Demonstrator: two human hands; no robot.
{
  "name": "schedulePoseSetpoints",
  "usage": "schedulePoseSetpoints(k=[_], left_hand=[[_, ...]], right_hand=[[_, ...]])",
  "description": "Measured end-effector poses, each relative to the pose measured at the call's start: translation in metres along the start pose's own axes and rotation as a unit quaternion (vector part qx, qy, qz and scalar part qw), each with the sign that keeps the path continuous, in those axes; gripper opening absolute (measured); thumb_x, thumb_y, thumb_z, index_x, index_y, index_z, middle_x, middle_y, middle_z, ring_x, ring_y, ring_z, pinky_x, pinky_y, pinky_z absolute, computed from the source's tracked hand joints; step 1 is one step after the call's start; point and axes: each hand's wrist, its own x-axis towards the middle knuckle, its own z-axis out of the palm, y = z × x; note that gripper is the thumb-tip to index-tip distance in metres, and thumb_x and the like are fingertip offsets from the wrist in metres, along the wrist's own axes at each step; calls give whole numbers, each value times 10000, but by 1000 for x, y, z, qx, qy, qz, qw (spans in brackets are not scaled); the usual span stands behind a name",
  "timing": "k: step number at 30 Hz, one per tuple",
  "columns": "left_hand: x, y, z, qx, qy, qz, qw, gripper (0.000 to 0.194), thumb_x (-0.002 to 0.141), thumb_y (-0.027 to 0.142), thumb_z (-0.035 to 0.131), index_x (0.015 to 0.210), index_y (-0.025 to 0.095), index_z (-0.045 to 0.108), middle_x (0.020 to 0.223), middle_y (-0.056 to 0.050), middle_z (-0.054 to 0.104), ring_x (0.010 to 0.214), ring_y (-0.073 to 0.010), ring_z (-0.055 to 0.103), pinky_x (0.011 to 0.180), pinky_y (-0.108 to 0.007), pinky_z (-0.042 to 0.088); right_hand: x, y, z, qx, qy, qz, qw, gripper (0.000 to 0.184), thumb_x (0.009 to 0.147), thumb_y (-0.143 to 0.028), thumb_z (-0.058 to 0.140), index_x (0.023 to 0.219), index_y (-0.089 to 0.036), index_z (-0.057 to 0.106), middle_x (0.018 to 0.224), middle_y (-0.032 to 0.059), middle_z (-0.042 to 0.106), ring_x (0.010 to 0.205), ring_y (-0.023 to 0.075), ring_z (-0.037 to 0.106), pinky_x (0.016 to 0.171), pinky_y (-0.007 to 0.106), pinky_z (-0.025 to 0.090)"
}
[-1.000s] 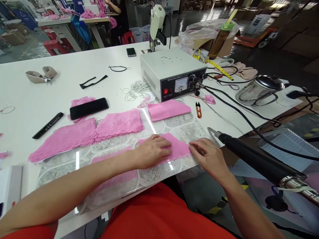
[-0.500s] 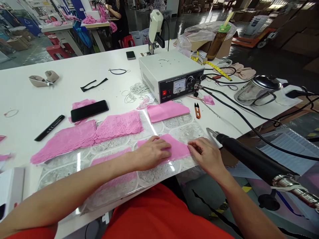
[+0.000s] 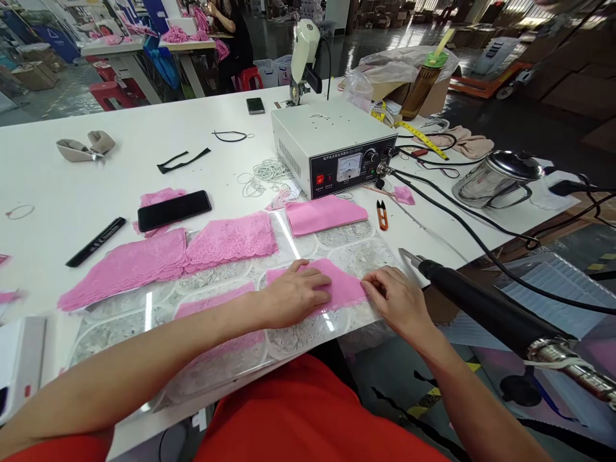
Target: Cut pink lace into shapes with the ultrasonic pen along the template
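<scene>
A pink fabric piece (image 3: 344,285) lies on the clear patterned mat (image 3: 360,256) at the table's near edge. My left hand (image 3: 296,295) rests flat on its left part, fingers stretched out. At the right tip of the piece, my right hand (image 3: 397,298) pinches the edge between thumb and fingers. Another pink piece (image 3: 235,346) lies partly hidden beneath my left forearm. Farther back are a stack of pink lace pieces (image 3: 233,240), a stack of pink pieces (image 3: 129,266) and a smooth pink stack (image 3: 325,215).
A black-handled tool with a metal tip (image 3: 476,301) juts in close to my right hand. Behind the mat stands a grey control box (image 3: 337,144) with cables. Orange thread snips (image 3: 382,215), a black phone (image 3: 174,210) and a glass mug (image 3: 498,176) are on the table.
The camera view has shifted slightly. Both hands keep their places on the pink fabric piece, with hardly any visible movement.
</scene>
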Motion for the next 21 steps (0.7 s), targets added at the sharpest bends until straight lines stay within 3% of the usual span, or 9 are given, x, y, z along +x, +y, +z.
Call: schedulePoseSetpoints(k=[7,11,16,19,21], left_hand=[[-1,2,1,-12,6,-8,1000,181,970,132,565,953,219,722,1205,-66,697,1080,-219,637,1150,-491,290],[4,3,-2,-32,15,-16,999,191,954,114,570,919,216,728,1109,-61,716,1016,-204,655,1120,-466,337],[32,5,-8,-114,11,-78,990,207,973,129,533,1015,153,735,1173,-124,705,1061,-246,676,973,-409,480],[55,3,-9,-188,14,-127,974,289,926,99,585,1192,132,694,1316,-146,659,1162,-267,652,982,-384,499],[68,1,-9,-211,12,-131,969,327,906,101,620,1226,136,681,1293,-121,683,1159,-250,657,961,-343,511]], right_hand=[[2,0,-3,66,14,12,998,189,941,-331,526,792,-243,603,748,32,633,720,194,605,630,317,461],[5,-1,-7,80,-1,1,997,182,938,-333,512,798,-242,585,747,32,623,714,191,602,622,315,460],[5,-2,-11,95,-21,29,995,179,925,-354,505,812,-237,581,725,19,636,650,174,601,600,305,449],[4,-3,-12,140,-44,72,987,181,902,-390,539,827,-236,597,710,12,650,601,161,602,580,293,461],[4,-4,-11,181,-56,98,977,209,892,-436,562,867,-232,605,749,25,669,627,165,621,586,287,478]])
